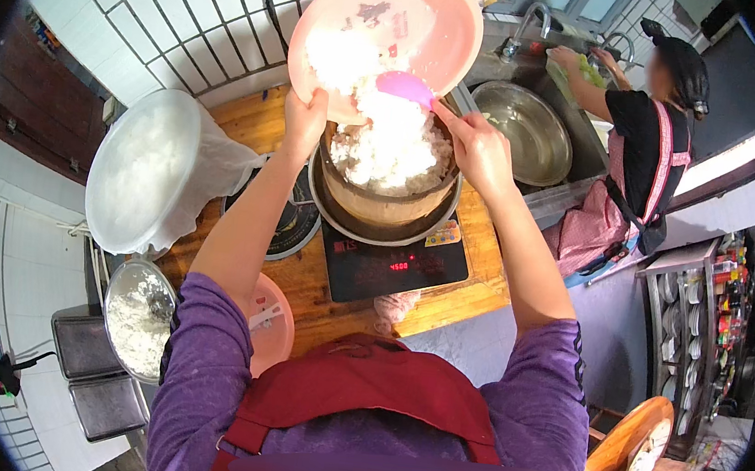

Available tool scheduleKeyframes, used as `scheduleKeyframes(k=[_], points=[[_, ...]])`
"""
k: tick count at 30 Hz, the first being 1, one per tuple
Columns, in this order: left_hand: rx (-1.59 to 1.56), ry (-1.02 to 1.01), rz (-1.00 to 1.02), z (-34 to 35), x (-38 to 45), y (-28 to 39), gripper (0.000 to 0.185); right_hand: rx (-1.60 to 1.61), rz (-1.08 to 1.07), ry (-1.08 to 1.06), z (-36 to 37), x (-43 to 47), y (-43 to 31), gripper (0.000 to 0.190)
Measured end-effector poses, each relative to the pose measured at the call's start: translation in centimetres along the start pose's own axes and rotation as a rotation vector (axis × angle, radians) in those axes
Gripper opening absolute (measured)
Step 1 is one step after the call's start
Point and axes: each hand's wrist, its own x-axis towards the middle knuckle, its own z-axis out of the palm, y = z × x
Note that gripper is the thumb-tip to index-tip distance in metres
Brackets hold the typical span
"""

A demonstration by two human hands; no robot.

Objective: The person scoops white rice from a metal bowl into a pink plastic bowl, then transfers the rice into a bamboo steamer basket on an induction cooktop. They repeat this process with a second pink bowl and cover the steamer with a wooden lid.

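Observation:
My left hand point(305, 121) grips the near left rim of a pink plastic basin point(443, 8), which is tilted over a wooden rice steamer bucket point(381, 201). In my right hand point(475, 142) is a pink rice paddle point(403, 88), its blade at the basin's lower edge among white rice point(393, 147). Rice lies in the basin and in the bucket, partly washed out by glare. The bucket stands inside a metal pot point(384, 242) on a black induction cooker point(345, 280) with a lit red display.
Left are a cloth-draped white basin point(143, 169), a metal bowl of white food point(134, 320), dark trays point(104, 407) and a lower pink basin point(277, 335). At right, a person point(651, 126) handles greens point(588, 71) at a sink holding a metal basin point(526, 134). A dish rack point(679, 322) stands beyond.

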Motion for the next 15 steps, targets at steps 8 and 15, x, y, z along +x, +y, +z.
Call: scheduleKeyframes(k=[8, 15], points=[[-0.009, 0.039, -0.021, 0.0, -0.2, -0.5, 0.029, -0.08, -0.092, -0.098, -0.8, 2.3, -1.0, 0.051], [0.044, 0.023, 0.018, -0.3, 0.1, -0.4, 0.028, -0.1, -0.024, -0.172, -3.1, -2.3, -1.7, 0.054]])
